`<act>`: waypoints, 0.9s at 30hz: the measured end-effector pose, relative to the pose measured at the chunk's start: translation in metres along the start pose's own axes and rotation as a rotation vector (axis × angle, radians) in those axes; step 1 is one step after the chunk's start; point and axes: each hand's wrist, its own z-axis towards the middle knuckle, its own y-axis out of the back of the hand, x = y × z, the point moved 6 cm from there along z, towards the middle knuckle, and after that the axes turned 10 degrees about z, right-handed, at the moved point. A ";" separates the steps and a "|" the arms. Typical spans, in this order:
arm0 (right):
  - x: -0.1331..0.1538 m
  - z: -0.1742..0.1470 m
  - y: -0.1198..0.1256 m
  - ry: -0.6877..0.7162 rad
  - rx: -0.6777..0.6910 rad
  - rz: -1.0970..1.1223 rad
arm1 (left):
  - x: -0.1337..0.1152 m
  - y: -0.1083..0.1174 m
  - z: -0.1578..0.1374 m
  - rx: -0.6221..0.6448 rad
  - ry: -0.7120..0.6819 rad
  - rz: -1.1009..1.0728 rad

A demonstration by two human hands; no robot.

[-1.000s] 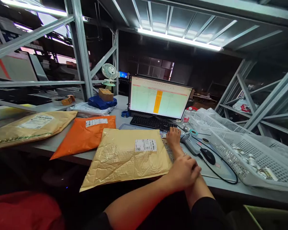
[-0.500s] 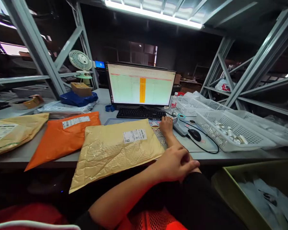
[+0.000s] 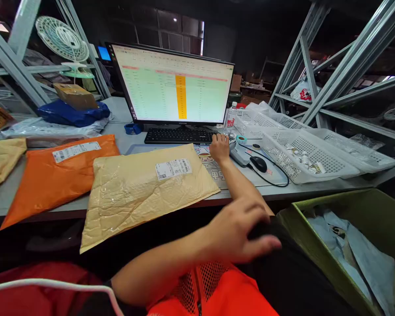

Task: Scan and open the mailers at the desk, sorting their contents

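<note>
My right hand rests at the right end of the black keyboard, palm down, fingertips over the keys, holding nothing. My left hand crosses in front of my body above the right forearm. Its thumb and fingers are apart, slightly blurred, and nothing shows in it. A padded tan mailer with a white label lies left of the right hand, overhanging the desk's front edge. Beside it sits an orange mailer, also labelled. Behind the keyboard a monitor displays a table with an orange column.
Right of my right hand are a grey handheld device and a black mouse with its cable. White baskets with small items stand farther right. A green bin is below the desk. Another tan mailer lies far left.
My left hand has lifted off the right forearm and its fingers have spread. The right hand stays at the keyboard. The view has tilted down and moved closer to the desk.
</note>
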 end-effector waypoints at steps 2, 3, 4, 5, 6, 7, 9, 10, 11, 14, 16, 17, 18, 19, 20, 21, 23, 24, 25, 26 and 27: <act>0.008 0.004 0.006 0.024 -0.032 0.020 | 0.046 0.018 0.012 -0.212 0.088 0.108; 0.014 0.006 0.009 0.034 -0.037 0.030 | 0.074 0.023 0.019 -0.292 0.135 0.188; 0.022 0.008 0.011 0.045 -0.039 0.039 | 0.099 0.023 0.025 -0.296 0.171 0.259; 0.030 0.009 0.014 0.062 -0.040 0.049 | 0.117 0.019 0.030 -0.273 0.174 0.297; 0.039 0.010 0.016 0.082 -0.041 0.059 | 0.127 0.012 0.032 -0.230 0.157 0.314; 0.046 0.011 0.019 0.103 -0.044 0.070 | 0.127 0.002 0.031 -0.190 0.131 0.310; 0.057 0.012 0.022 0.136 -0.052 0.092 | 0.102 -0.018 0.017 -0.139 0.075 0.255; 0.059 0.012 0.023 0.141 -0.057 0.103 | 0.081 -0.028 0.006 -0.121 0.045 0.213; 0.060 0.013 0.024 0.138 -0.063 0.115 | 0.058 -0.037 -0.004 -0.097 0.011 0.166; 0.056 0.014 0.026 0.120 -0.084 0.157 | 0.009 -0.055 -0.021 0.085 -0.183 0.057; 0.054 0.015 0.027 0.110 -0.083 0.174 | 0.019 -0.051 -0.013 0.190 -0.270 0.097; 0.054 0.015 0.028 0.107 -0.074 0.179 | 0.038 -0.044 -0.002 0.190 -0.253 0.156; 0.054 0.015 0.029 0.105 -0.060 0.180 | 0.063 -0.032 0.011 0.109 -0.151 0.231; 0.055 0.015 0.030 0.104 -0.041 0.179 | 0.086 -0.020 0.022 0.013 -0.044 0.293; 0.055 0.016 0.030 0.099 -0.019 0.176 | 0.104 -0.014 0.029 -0.032 0.057 0.331; 0.055 0.017 0.030 0.090 0.004 0.173 | 0.111 -0.014 0.032 -0.044 0.111 0.337; 0.048 0.021 0.032 0.063 0.039 0.168 | 0.092 -0.026 0.026 -0.063 0.075 0.251; 0.041 0.022 0.033 0.050 0.045 0.170 | 0.072 -0.036 0.018 -0.055 0.007 0.181; 0.031 0.023 0.036 0.041 0.042 0.179 | 0.050 -0.048 0.007 -0.021 -0.085 0.109; 0.018 0.021 0.041 0.040 0.028 0.193 | 0.029 -0.057 -0.005 0.030 -0.195 0.042; 0.000 0.017 0.046 0.048 0.007 0.218 | 0.015 -0.062 -0.018 0.082 -0.290 -0.010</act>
